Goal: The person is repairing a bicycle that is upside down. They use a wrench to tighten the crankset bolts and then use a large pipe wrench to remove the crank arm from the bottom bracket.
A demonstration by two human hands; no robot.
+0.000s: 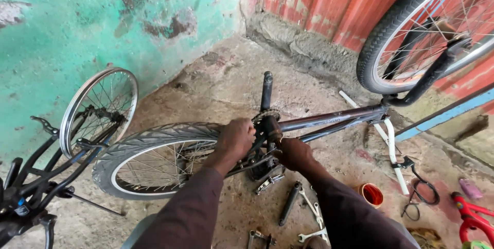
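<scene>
Head view. An upturned bike lies across the frame's centre, its crank [266, 106] at mid-frame. The left hand [235, 140] is clenched on the frame beside the rear wheel [154, 159]; the right hand [294, 153] grips the crank's lower end. Spanners [311, 213] and an orange tin [371, 195] lie at lower right. Judged best: brace firmly with the left, turn steadily, keep fingers off the sprocket teeth.

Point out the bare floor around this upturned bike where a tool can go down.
Free: concrete beyond the frame, toward the green wall and red sheet wall. Some bare floor lies below the rear wheel. Crowded: near the right hand, with wrenches and an orange cup.
</scene>
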